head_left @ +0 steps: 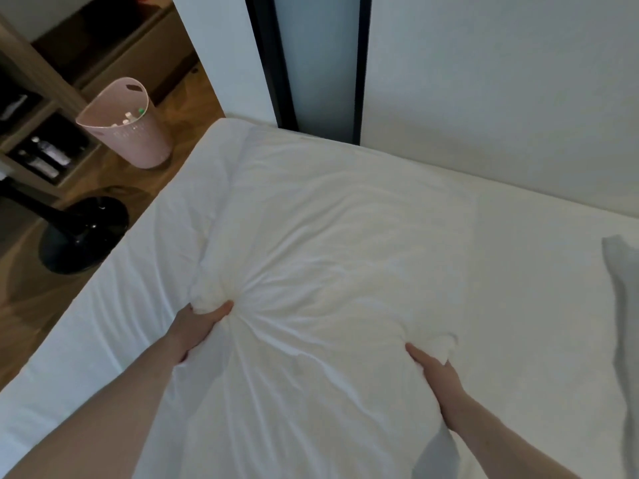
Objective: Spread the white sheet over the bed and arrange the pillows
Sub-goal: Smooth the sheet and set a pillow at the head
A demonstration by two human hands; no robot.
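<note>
Left hand (pixel 198 328) and right hand (pixel 437 373) each gripping bunched white pillow (pixel 311 264) — lying on bed (pixel 539 257)

White pillow (pixel 332 264), white sheet (pixel 518 271); pale pink basket (pixel 135 133); glossy black stand base (pixel 83 233); brown wood-grain floor (pixel 31 299).

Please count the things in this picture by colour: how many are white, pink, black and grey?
White: 2, the pillow and the bed sheet
Pink: 1, the basket
Black: 1, the round stand base
Grey: 1, the cloth
Total: 5
</note>
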